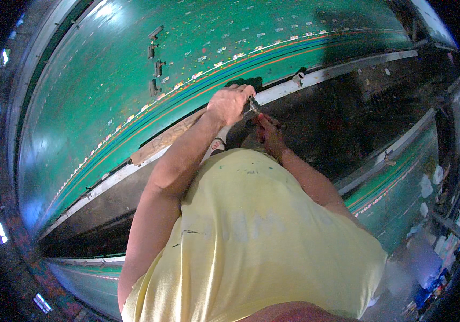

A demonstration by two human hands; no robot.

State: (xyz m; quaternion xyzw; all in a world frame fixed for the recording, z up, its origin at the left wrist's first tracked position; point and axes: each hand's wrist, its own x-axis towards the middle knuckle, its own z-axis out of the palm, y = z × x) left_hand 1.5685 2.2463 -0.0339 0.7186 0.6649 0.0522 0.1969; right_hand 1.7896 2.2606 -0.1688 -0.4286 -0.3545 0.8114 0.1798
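Observation:
At the near edge of a long green printing table (133, 70), my left hand (231, 103) is closed, its fingers curled over the white edge rail (326, 74). What those fingers hold, if anything, is hidden. Just right of it and lower, my right hand (271, 133) is wrapped round a hand tool (254, 105) with a shiny metal head and a reddish handle. The tool's head points up toward the left fingertips and looks close to touching them. Its exact kind is too small and dark to tell. Dark shadow lies on the green surface beyond the left hand.
A small metal clamp-like fitting (298, 78) sits on the rail to the right. Several dark fittings (158, 68) stand in a row on the table. A brown strip (166, 136) lies along the near edge. Another green table (402, 185) stands behind, across a dark aisle.

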